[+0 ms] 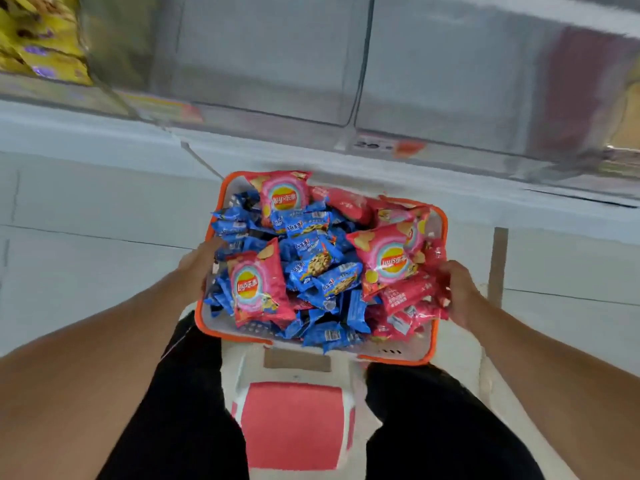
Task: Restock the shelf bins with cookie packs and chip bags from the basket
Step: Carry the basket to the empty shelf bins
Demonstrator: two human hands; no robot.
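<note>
Your left hand point(199, 263) and right hand point(457, 292) each grip a side of the basket point(429, 356), which sits heaped with blue cookie packs point(322, 268) and pink chip bags point(258, 289) below the clear shelf bins point(277, 64). Restocking looks barely begun. Next, free one hand and pick a pack.

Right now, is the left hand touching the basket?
Touching. The head view shows the left hand gripping the basket at its left rim, with no gap between them.

Pale tiled floor point(86, 202) carries white-and-red stool point(294, 420)
</note>
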